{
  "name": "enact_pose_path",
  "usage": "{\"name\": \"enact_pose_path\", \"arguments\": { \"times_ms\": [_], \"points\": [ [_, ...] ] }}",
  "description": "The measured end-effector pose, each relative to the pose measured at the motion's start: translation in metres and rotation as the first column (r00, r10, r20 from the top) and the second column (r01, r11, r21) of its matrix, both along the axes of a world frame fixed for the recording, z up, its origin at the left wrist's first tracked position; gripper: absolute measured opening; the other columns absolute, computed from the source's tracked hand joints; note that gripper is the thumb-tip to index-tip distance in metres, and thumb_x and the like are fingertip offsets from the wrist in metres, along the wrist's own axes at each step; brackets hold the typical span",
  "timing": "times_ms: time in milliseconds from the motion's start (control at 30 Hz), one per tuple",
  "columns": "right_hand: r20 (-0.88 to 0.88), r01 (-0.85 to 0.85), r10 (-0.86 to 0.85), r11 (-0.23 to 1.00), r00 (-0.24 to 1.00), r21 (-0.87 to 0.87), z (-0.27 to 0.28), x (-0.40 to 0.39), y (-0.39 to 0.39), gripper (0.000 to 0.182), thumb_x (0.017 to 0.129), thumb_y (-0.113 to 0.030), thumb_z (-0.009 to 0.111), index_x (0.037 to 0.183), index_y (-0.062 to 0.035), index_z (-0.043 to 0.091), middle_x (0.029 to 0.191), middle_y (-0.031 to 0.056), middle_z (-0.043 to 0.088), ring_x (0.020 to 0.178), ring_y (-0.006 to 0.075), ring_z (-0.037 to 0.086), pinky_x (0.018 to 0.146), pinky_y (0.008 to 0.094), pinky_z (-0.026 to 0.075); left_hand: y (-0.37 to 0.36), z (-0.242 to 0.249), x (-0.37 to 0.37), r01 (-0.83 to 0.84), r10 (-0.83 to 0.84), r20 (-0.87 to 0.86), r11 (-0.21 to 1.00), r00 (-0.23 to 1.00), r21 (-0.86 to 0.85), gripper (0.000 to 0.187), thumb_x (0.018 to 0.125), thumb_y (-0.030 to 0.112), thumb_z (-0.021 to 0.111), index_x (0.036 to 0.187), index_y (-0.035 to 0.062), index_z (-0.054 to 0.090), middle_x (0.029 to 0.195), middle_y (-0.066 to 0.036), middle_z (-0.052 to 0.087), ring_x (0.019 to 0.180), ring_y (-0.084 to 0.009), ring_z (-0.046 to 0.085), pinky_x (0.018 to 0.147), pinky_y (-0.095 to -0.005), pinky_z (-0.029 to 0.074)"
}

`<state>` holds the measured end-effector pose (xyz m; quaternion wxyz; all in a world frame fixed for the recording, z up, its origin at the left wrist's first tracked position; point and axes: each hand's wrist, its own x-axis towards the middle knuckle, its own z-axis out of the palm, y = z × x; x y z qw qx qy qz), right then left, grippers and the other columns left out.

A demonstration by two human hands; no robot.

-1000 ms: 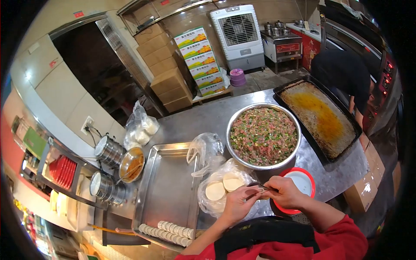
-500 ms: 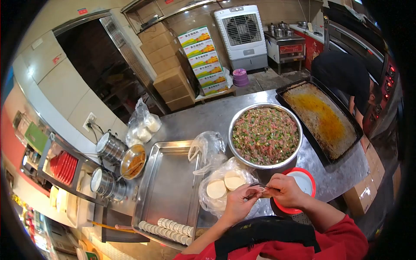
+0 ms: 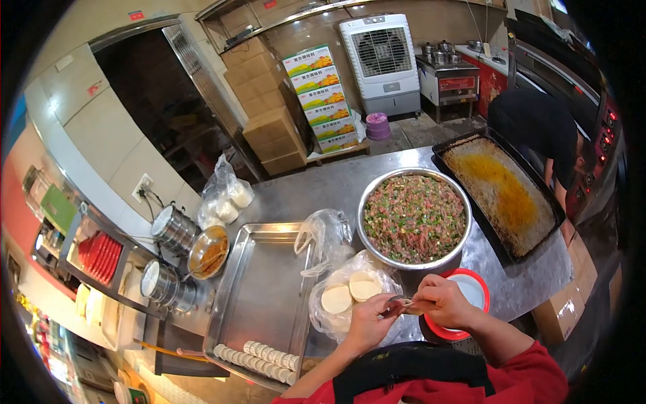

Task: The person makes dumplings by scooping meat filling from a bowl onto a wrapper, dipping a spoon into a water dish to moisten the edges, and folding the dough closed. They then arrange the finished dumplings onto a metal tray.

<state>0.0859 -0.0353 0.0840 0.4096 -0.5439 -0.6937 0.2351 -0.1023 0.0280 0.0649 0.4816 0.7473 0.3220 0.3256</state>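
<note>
My left hand (image 3: 370,323) and my right hand (image 3: 445,304) meet above the near table edge. Between their fingertips is a dumpling (image 3: 406,303), mostly hidden by the fingers; a dark curved edge shows beside it at the left fingers. Both hands are closed, the right one pinching. Just left of them, round dough wrappers (image 3: 365,286) lie in two stacks on a clear plastic bag (image 3: 323,320). A steel bowl of minced meat with chopped greens (image 3: 414,219) stands beyond. Partly under my right hand is a red-rimmed white basin (image 3: 482,286).
A steel tray (image 3: 266,269) at left holds rows of shaped dumplings (image 3: 259,360) at its near end. A black baking pan (image 3: 498,188) stands at right; behind it a person (image 3: 538,124) in dark clothes bends down. Steel pots (image 3: 173,229) and a seasoning bowl (image 3: 208,252) stand far left.
The view has shifted slightly. My right fingers have moved a little along the dumpling's edge; both hands stay together in the same place.
</note>
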Motion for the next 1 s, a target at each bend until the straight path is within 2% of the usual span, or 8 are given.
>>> {"name": "enact_pose_path", "arguments": {
  "times_ms": [100,333,433,533,567,633,867,1000],
  "points": [
    [0.019,-0.011,0.011,1.000,1.000,0.004,0.001,0.000,0.002,0.012,0.076,-0.009,0.071,0.083,-0.0019,0.065,0.075,0.0109,0.055,0.070,0.0259,0.057,0.059,0.0341,0.046,0.004,0.000,0.000,0.084,-0.084,-0.009,0.979,0.996,0.183,0.010,0.079,0.000,0.068,0.089,0.0005,0.070,0.095,-0.009,0.066,0.076,-0.0157,0.066,0.068,-0.0249,0.053],
    [0.003,-0.040,0.040,0.997,0.999,0.067,-0.004,-0.002,0.004,0.012,0.076,-0.009,0.071,0.079,-0.0012,0.063,0.073,0.0111,0.055,0.066,0.0268,0.056,0.057,0.0341,0.045,0.004,0.003,0.002,0.094,-0.107,0.037,0.964,0.994,0.249,0.014,0.077,0.001,0.069,0.091,0.0026,0.070,0.093,-0.008,0.067,0.074,-0.0165,0.066,0.067,-0.0267,0.053],
    [-0.022,-0.008,0.010,0.996,1.000,0.093,0.000,-0.004,0.002,0.012,0.076,-0.008,0.071,0.078,-0.0013,0.061,0.073,0.0116,0.055,0.065,0.0272,0.057,0.056,0.0344,0.045,0.003,0.004,0.002,-0.025,-0.001,0.091,0.960,0.996,0.278,0.015,0.077,0.002,0.070,0.092,0.0031,0.070,0.088,-0.008,0.067,0.075,-0.0171,0.066,0.067,-0.0265,0.053],
    [0.003,-0.012,0.012,0.998,1.000,0.062,0.001,-0.005,0.003,0.011,0.076,-0.007,0.070,0.082,-0.0014,0.062,0.073,0.0119,0.056,0.066,0.0276,0.057,0.056,0.0344,0.046,0.002,0.011,-0.001,0.026,-0.029,0.023,0.993,0.999,0.111,0.015,0.077,0.002,0.070,0.092,0.0030,0.070,0.087,-0.009,0.068,0.076,-0.0181,0.066,0.067,-0.0270,0.053],
    [0.002,-0.014,0.014,0.998,1.000,0.057,0.000,-0.005,0.004,0.011,0.076,-0.007,0.070,0.082,-0.0014,0.062,0.073,0.0119,0.056,0.066,0.0276,0.057,0.056,0.0344,0.046,0.003,0.008,-0.001,0.023,-0.026,0.023,0.994,0.999,0.107,0.015,0.077,0.002,0.070,0.092,0.0030,0.070,0.087,-0.009,0.068,0.076,-0.0181,0.066,0.067,-0.0270,0.053],
    [0.013,-0.030,0.029,0.996,0.999,0.081,-0.002,-0.006,0.005,0.012,0.076,-0.007,0.069,0.085,-0.0016,0.063,0.073,0.0119,0.056,0.066,0.0283,0.057,0.056,0.0349,0.045,0.005,0.001,-0.001,0.059,-0.077,0.054,0.959,0.996,0.279,0.015,0.077,0.002,0.070,0.092,0.0030,0.070,0.088,-0.010,0.068,0.076,-0.0179,0.066,0.067,-0.0268,0.053],
    [0.015,0.002,-0.003,0.994,1.000,0.108,-0.003,-0.008,0.005,0.009,0.076,-0.005,0.067,0.078,-0.0011,0.059,0.070,0.0125,0.054,0.065,0.0291,0.056,0.056,0.0361,0.044,0.005,-0.004,-0.002,-0.017,-0.006,0.093,0.970,0.996,0.244,0.016,0.077,0.000,0.069,0.093,0.0027,0.069,0.090,-0.010,0.067,0.076,-0.0169,0.065,0.069,-0.0255,0.052],
    [0.010,0.004,-0.005,0.998,1.000,0.057,0.000,-0.009,0.006,0.012,0.078,-0.007,0.068,0.085,-0.0011,0.061,0.073,0.0129,0.056,0.066,0.0295,0.057,0.057,0.0360,0.045,0.005,0.007,-0.004,0.001,-0.010,0.065,0.992,0.998,0.126,0.015,0.077,-0.001,0.068,0.092,0.0021,0.069,0.090,-0.010,0.067,0.078,-0.0176,0.065,0.070,-0.0265,0.052]
  ]
}}
